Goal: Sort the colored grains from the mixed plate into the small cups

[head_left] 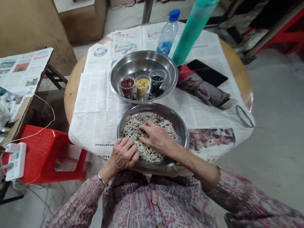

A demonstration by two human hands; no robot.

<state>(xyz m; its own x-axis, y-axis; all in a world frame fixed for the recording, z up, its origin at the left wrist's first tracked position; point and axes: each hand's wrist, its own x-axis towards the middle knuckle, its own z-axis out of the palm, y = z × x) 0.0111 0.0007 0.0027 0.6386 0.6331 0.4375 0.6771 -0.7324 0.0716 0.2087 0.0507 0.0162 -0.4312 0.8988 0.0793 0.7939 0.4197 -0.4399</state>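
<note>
A steel bowl (183,124) close to my body holds a spread of white grains (153,153) mixed with yellow, dark red and black beans. My right hand (157,136) reaches in from the right, fingertips touching the grains, thumb and fingers apart. At the bowl's left rim rests my left hand (123,153), its fingers curled in; what they hold, if anything, is hidden. Just beyond stands a larger steel bowl (140,59) with three clear cups: one of red beans (128,87), one of yellow grains (142,86), one of black beans (157,82).
Newspaper (91,100) covers the round table. Behind the bowls are a water bottle (168,35) and a tall green cylinder (197,24); a folded umbrella (202,86) and a black phone-like tablet (207,71) lie right. A red stool (42,155) with a power strip (16,161) stands left.
</note>
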